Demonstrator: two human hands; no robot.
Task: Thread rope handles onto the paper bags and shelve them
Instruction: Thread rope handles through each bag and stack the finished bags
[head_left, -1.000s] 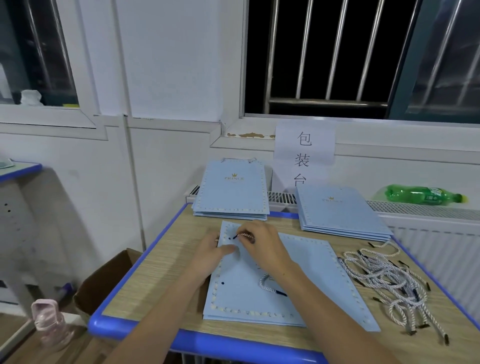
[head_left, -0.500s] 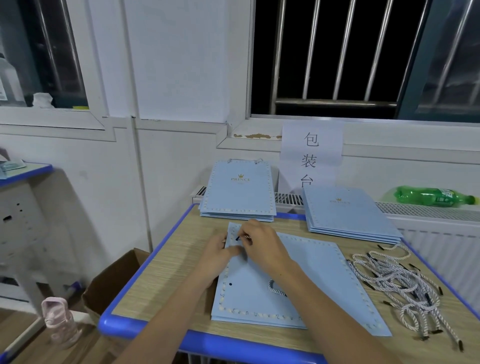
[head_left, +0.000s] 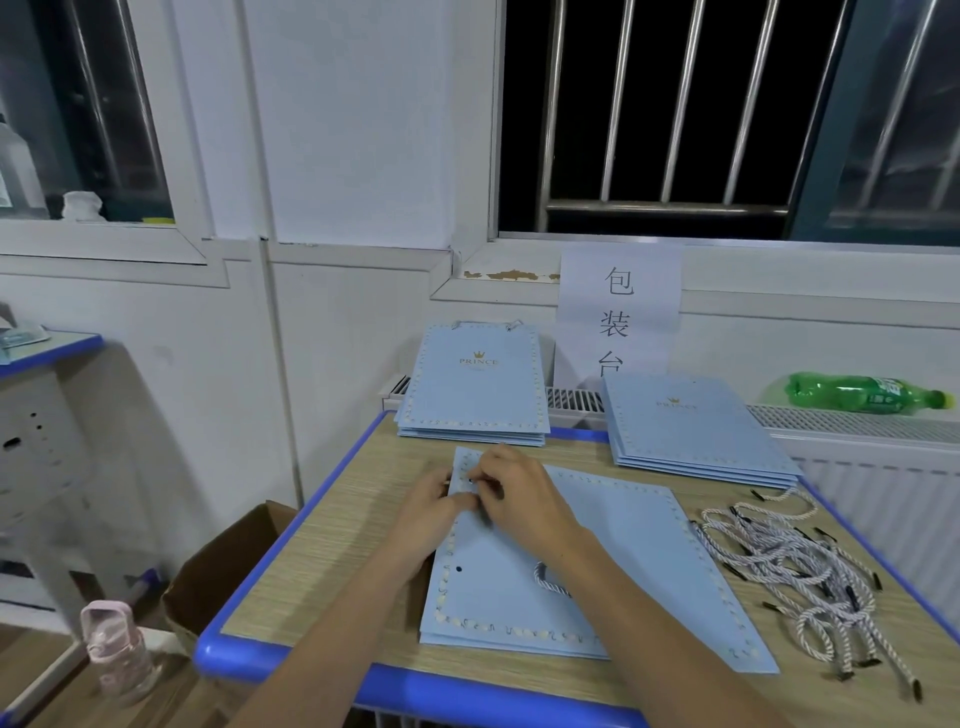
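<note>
Two bare forearms in shot, no sleeves showing, left hand (head_left: 434, 506), right hand (head_left: 524, 499), no rings, no wristwear

Paper bags (head_left: 613, 551): pale blue, cream scalloped border, gold crown logo (far-edge stacks). Rope handles (head_left: 789, 566): white-and-navy twist, black tips. Table (head_left: 337, 525): woodgrain top, blue rim. Bottle (head_left: 862, 393): green.
</note>
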